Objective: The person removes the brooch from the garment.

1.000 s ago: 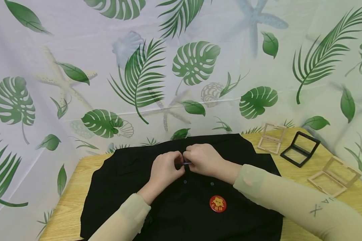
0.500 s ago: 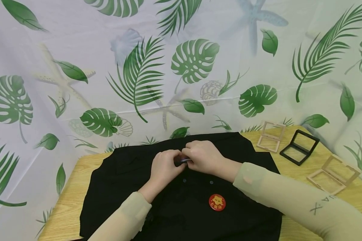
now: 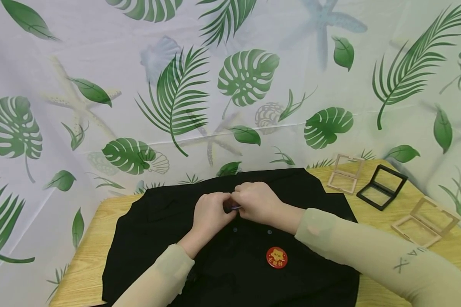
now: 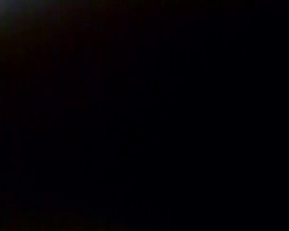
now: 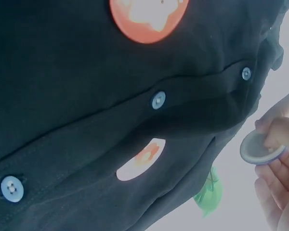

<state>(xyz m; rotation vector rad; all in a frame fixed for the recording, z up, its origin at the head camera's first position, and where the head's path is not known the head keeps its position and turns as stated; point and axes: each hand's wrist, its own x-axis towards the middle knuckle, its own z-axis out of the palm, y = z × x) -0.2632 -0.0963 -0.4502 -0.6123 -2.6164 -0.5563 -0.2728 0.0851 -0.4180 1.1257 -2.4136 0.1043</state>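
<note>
A black buttoned shirt (image 3: 165, 251) lies spread on the table in the head view. My left hand (image 3: 211, 211) and right hand (image 3: 259, 202) meet over its upper middle, fingers curled. Between them they pinch a round pin badge (image 3: 235, 207), mostly hidden there. In the right wrist view this badge (image 5: 256, 151) shows a grey back and bluish rim, held by fingers (image 5: 274, 180) at the right edge. A red badge with a yellow star (image 3: 277, 257) sits on the shirt front. A pale badge (image 5: 142, 160) shows partly beside a fabric fold. The left wrist view is almost wholly black.
To the right on the wooden table (image 3: 77, 256) stand open hinged frame-like cases: a small beige one (image 3: 343, 183), a black one (image 3: 376, 194) and a larger beige one (image 3: 416, 230). A leaf-printed cloth (image 3: 196, 106) hangs behind. Small buttons (image 5: 158, 100) line the shirt's placket.
Both hands stay together above the shirt. The badge between them has tilted slightly and the fingers have shifted a little. The shirt and the cases remain in place.
</note>
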